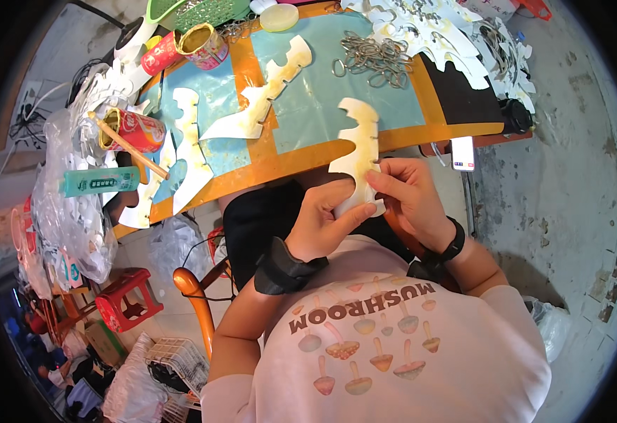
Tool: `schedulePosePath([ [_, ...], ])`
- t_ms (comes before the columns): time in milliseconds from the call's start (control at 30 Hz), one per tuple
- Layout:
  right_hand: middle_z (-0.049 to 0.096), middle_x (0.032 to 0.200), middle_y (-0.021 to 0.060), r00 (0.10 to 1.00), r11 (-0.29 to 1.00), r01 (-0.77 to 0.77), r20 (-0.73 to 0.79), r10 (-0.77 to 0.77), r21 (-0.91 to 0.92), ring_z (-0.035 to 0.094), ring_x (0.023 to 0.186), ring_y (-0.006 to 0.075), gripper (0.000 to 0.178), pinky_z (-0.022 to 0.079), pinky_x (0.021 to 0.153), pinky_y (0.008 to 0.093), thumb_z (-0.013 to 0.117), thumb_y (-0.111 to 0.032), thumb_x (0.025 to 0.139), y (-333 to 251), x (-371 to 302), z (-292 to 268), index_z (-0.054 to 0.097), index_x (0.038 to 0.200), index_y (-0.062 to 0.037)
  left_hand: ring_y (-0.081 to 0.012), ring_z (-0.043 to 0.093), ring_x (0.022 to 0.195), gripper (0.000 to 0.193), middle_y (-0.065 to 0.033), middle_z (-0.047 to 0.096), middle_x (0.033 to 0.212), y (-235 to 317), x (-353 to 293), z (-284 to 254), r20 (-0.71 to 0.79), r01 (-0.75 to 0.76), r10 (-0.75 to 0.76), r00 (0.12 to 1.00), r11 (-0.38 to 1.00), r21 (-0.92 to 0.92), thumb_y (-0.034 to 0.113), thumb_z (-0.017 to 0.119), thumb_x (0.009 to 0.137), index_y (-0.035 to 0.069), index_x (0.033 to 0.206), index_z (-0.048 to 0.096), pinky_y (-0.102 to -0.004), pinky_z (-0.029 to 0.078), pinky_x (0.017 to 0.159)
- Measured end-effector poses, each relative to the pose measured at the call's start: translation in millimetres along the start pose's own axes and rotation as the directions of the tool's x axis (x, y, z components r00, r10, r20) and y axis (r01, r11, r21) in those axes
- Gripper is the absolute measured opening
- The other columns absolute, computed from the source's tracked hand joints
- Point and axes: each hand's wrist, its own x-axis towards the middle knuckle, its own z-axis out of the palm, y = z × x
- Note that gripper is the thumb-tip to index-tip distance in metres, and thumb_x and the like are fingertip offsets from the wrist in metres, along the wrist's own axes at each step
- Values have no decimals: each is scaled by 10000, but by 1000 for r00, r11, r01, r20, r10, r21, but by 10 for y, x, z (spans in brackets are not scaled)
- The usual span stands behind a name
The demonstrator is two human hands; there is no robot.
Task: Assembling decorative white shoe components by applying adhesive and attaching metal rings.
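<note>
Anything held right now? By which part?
Yes: the white notched cutout, by its lower end, in both the left grip and right grip.

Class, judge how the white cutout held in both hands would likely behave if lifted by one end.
The white cutout seems fairly stiff: its far end juts beyond the left hand and right hand without obvious sagging. It is probably light, looking thin and flat. Its yellowish surface might feel tacky.

pale pink short-sleeved shirt point(477, 352) that I see near, pastel toadstool drawings point(342, 349), brown block lettering point(362, 308), black legwear point(259, 218) farther off, thick black wrist wrap point(280, 271) left, slimmer black band point(456, 241) right
</note>
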Motion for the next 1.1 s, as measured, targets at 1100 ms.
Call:
schedulePosePath([
  [1100,654,747,6,984,967,-78,136,114,-241,580,563,52,238,438,481,199,679,-212,959,-231,139,-70,678,851,0,-69,460,671,177,-29,555,711,-6,2,-56,-32,80,-79,996,996,38,144,693,935,-32,941,673,-248,391,599],
])
